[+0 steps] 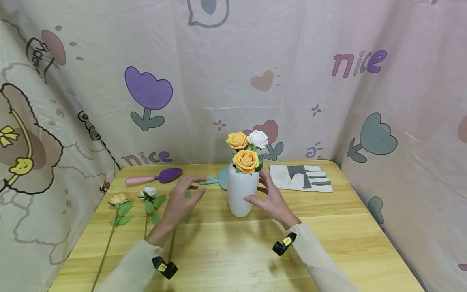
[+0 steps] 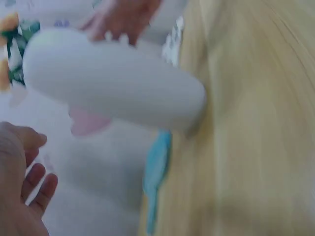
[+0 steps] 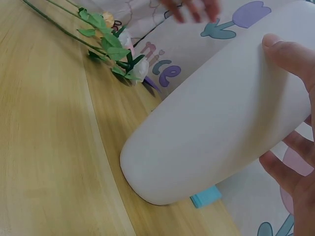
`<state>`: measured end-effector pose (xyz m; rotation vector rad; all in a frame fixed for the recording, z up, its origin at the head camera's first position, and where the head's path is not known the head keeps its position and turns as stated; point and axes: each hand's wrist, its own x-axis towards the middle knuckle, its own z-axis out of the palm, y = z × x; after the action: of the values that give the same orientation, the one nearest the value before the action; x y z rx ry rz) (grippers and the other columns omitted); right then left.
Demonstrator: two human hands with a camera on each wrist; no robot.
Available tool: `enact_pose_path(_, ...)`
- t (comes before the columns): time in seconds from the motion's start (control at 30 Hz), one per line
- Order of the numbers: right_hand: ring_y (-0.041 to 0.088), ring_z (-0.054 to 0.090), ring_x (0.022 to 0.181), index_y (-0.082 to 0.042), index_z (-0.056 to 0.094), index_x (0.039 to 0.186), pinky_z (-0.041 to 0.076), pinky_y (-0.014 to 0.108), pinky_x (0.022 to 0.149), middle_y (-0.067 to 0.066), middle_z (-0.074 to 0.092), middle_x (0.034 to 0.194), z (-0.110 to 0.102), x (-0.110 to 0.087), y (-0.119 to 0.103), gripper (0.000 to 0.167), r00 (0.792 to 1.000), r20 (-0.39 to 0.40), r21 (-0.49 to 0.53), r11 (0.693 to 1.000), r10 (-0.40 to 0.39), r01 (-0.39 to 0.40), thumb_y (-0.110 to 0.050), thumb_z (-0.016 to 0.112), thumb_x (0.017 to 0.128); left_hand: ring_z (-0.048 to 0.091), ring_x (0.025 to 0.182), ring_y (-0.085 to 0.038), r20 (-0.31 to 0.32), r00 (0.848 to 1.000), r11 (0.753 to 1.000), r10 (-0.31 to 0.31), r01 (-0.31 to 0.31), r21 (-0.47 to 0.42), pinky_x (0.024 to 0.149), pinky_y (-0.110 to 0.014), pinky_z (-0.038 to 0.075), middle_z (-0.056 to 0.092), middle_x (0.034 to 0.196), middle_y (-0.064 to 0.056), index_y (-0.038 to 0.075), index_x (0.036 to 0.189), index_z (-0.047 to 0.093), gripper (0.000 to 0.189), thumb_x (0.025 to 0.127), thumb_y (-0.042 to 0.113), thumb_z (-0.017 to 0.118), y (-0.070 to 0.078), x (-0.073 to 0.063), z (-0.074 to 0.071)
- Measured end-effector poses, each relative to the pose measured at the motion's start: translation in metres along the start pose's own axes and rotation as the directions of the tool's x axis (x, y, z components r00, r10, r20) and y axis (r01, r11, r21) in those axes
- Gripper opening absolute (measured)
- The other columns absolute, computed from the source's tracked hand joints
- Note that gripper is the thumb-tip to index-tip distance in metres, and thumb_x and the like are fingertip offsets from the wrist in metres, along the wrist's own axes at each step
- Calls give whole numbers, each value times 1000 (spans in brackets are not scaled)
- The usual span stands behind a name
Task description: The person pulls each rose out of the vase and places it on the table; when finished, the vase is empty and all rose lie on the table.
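Note:
A white vase [image 1: 241, 196] stands on the wooden table, holding two yellow roses [image 1: 246, 161] and a white rose [image 1: 258, 139]. My right hand [image 1: 271, 201] holds the vase from its right side; in the right wrist view the thumb [image 3: 283, 51] lies on the near wall and the fingers curve behind. To the left of the vase, my left hand [image 1: 179, 205] hovers apart from it, fingers loosely bent and nothing in them. Beneath that hand runs a rose stem [image 1: 172, 243], its head hidden in the head view.
At the left lie a pale yellow rose [image 1: 118, 198] and a white rose [image 1: 148, 191]. A purple trowel [image 1: 170, 175] with a pink handle is behind them. A blue tool [image 1: 223, 178] lies partly behind the vase; a white-and-grey glove [image 1: 300, 177] is at right. Printed curtains [image 1: 219, 81] surround the table.

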<state>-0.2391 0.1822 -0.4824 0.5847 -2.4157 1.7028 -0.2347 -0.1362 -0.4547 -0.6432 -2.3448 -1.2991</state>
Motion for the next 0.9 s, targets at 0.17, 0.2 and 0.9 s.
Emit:
enact_pose_path(0.17, 38, 46, 155, -42, 18, 172, 50, 61, 119, 0, 34, 177, 1, 0, 0, 108, 1000, -3, 1, 1000, 4, -4, -24, 90, 93, 66, 126, -23, 14, 992, 991, 126, -125, -55, 103, -42, 62, 75, 133, -4, 11, 127, 77, 28, 99, 8, 80, 32, 18, 15)
enact_pose_path(0.2, 39, 46, 155, -41, 18, 172, 50, 61, 119, 0, 34, 177, 1, 0, 0, 108, 1000, -1, 0, 1000, 4, -4, -24, 89, 93, 65, 127, -25, 20, 987, 985, 159, -158, -63, 104, -45, 61, 75, 133, -5, 10, 126, 77, 28, 98, 7, 80, 37, 21, 18)
enact_pose_path(0.9, 40, 45, 156, -42, 17, 173, 49, 62, 119, 4, 38, 175, 0, 0, 1, 106, 1000, -3, 8, 1000, -20, 20, -20, 86, 96, 40, 157, -38, 97, 924, 921, 371, -379, 91, 128, -68, 32, 71, 144, -13, 10, 123, 81, 27, 97, 10, 76, 84, 45, 57)
